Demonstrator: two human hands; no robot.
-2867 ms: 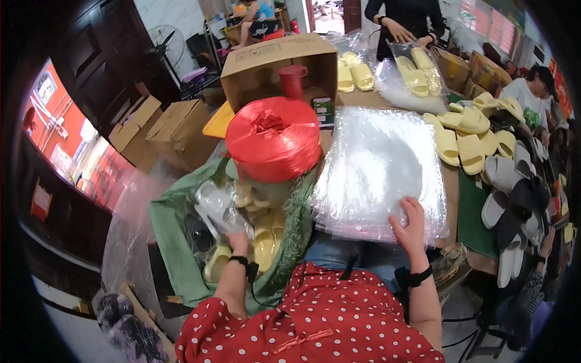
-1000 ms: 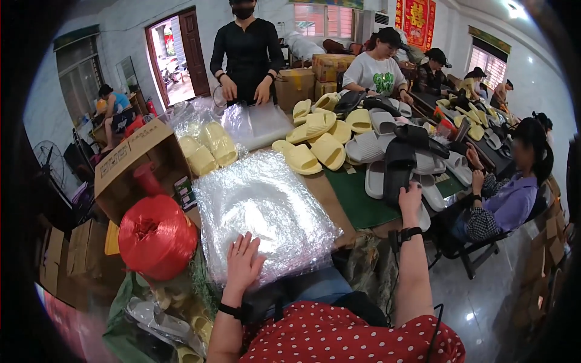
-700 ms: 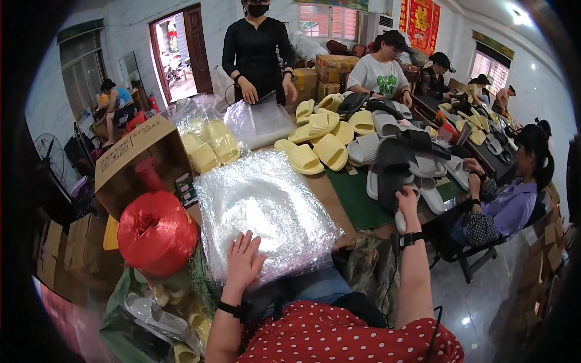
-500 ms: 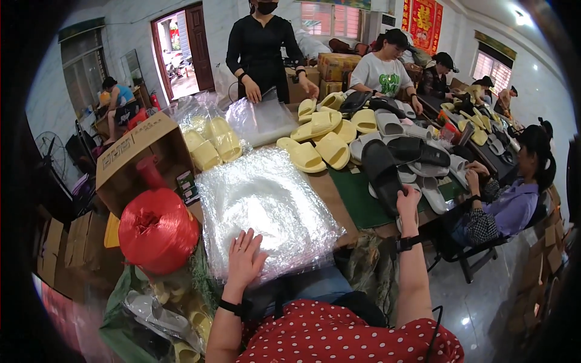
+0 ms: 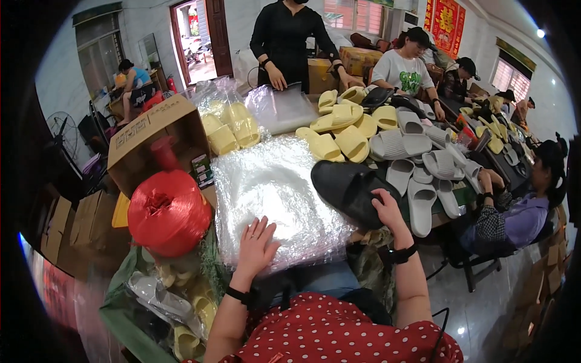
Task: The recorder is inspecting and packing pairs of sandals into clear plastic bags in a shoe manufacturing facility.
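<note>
My left hand (image 5: 256, 247) lies flat, fingers stretched out, on the near part of a stack of clear plastic bags (image 5: 260, 181). My right hand (image 5: 390, 212) grips black slippers (image 5: 339, 184) at their near right end, over the right side of the bags. They overlap, and I cannot tell exactly how many there are. To their right lie several white and grey slippers (image 5: 422, 206), and behind them is a group of yellow slippers (image 5: 352, 143).
A red twine roll (image 5: 166, 212) and an open cardboard box (image 5: 154, 130) stand left of the bags. Bagged yellow slippers (image 5: 224, 139) lie behind. A green sack (image 5: 124, 305) with slippers sits low left. Co-workers surround the table; one in purple (image 5: 529, 221) sits at right.
My right hand has drawn the black slippers leftward from the pile to the bags' right side, uncovering white slippers. My left hand stays on the bags. The view has shifted slightly.
</note>
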